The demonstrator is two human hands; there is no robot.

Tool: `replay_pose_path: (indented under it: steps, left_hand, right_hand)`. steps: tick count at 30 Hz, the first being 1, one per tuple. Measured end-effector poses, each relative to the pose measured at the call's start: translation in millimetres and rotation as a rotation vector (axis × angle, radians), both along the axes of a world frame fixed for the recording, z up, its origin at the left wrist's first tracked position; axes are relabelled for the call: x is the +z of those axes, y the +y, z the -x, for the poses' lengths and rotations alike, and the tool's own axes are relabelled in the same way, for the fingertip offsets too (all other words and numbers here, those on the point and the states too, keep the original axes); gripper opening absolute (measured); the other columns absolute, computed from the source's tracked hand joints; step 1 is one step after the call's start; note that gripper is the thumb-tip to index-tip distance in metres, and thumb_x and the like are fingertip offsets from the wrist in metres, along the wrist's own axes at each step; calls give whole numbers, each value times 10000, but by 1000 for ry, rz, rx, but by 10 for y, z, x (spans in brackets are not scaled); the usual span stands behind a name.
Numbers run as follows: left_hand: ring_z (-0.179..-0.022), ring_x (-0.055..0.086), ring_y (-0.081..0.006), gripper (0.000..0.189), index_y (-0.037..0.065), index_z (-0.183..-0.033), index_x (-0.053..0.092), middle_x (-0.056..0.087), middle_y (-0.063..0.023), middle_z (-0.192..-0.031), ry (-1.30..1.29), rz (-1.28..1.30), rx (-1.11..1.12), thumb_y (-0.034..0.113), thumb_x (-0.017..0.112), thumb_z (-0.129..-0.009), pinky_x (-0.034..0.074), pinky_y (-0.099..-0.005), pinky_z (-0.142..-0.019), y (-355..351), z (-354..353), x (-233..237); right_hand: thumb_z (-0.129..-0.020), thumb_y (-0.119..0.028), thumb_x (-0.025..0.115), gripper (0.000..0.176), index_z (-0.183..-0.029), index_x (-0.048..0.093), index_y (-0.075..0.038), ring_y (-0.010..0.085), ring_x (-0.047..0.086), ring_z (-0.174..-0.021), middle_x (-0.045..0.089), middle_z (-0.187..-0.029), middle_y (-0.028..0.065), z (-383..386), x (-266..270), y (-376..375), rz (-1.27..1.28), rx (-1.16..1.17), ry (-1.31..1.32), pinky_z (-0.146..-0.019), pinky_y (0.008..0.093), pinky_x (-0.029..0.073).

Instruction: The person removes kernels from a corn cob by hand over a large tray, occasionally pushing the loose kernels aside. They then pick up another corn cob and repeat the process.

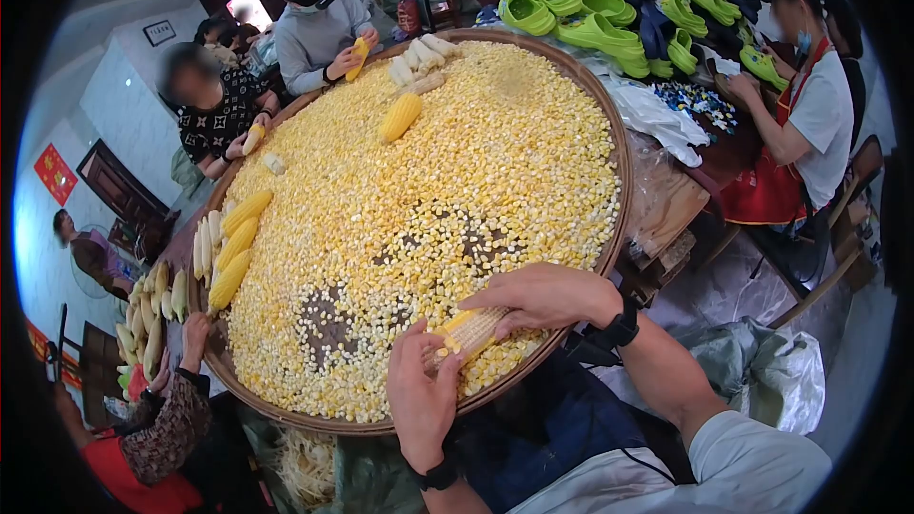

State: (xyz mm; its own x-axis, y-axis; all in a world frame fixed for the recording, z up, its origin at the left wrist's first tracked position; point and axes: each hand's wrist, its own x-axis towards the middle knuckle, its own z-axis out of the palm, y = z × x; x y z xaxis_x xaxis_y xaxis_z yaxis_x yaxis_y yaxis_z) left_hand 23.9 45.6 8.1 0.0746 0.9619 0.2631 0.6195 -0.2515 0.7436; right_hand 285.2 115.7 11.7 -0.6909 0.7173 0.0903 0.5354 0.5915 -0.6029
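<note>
A partly stripped corn cob (473, 331) lies between my two hands, above the near rim of a big round tray (624, 181) spread with loose yellow kernels. Much of the cob is bare and pale, with some yellow kernels left on it. My left hand (421, 390) is closed round its left end, fingers and thumb curled over it. From the right, my right hand (547, 300) grips the other end, its fingers over the top and the thumb below. Both wrists wear black bands. Dark patches of tray bottom show through the kernels just beyond my hands.
Whole yellow cobs (238, 243) lie at the tray's left edge, another (400, 118) farther back beside stripped cobs (424, 57). Co-workers sit around the tray, two holding corn. Green clogs (600, 33) and another person are at the right; a plastic sack (762, 371) lies below.
</note>
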Motion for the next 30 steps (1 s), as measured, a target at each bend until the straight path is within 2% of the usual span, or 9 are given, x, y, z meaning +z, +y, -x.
replay_pose_path:
  steps: [3,9,12,13,21,24,30]
  left_hand:
    - [-1307,687,-394,300,20,-1135,678,703,-217,-1428,53,4,-32,48,863,-900,544,-459,-1102,-14,4,34]
    - [-1323,672,-410,435,20,-1362,693,687,-225,-1459,68,18,-20,87,836,-956,534,-466,-1128,1,2,33]
    - [-1345,655,-420,502,23,-1463,675,669,-233,-1478,264,-142,-93,138,808,-993,533,-472,-1139,39,41,-59]
    - [-1351,651,-421,493,22,-1462,678,665,-234,-1484,262,-130,-97,148,799,-1000,533,-474,-1141,38,48,-68]
    - [-1342,660,-416,412,2,-1369,703,667,-244,-1472,119,-42,-64,154,799,-998,540,-471,-1129,6,28,-27]
    - [-1328,672,-407,363,-2,-1295,702,672,-250,-1459,76,-48,-57,129,820,-978,538,-463,-1123,13,36,-61]
    - [-1334,676,-389,327,13,-1238,674,678,-259,-1460,-6,3,-48,75,832,-958,533,-452,-1117,5,40,-51]
  right_hand:
    - [-994,-297,809,638,-1578,618,-127,439,712,-1190,751,-1261,207,2,8,1,6,-5,-8,-974,529,559]
    - [-992,-303,810,643,-1578,615,-122,440,711,-1196,749,-1267,211,1,-38,11,3,-2,8,-977,528,559]
    - [-1023,-355,774,655,-1625,579,-185,453,714,-1133,732,-1218,197,-7,-90,35,-20,8,-11,-928,533,558]
    - [-1039,-381,756,661,-1649,562,-217,459,715,-1101,723,-1194,190,-8,-105,42,-28,15,-24,-903,535,557]
    - [-1033,-373,763,667,-1651,562,-221,456,718,-1091,723,-1186,185,-14,-148,47,-47,20,-2,-894,533,557]
    - [-1031,-374,766,668,-1649,564,-224,456,717,-1087,720,-1179,183,-19,-131,38,-48,15,-3,-891,532,556]
    - [-1031,-373,767,668,-1649,564,-221,457,714,-1083,713,-1172,187,-18,-142,43,-48,26,10,-890,532,554]
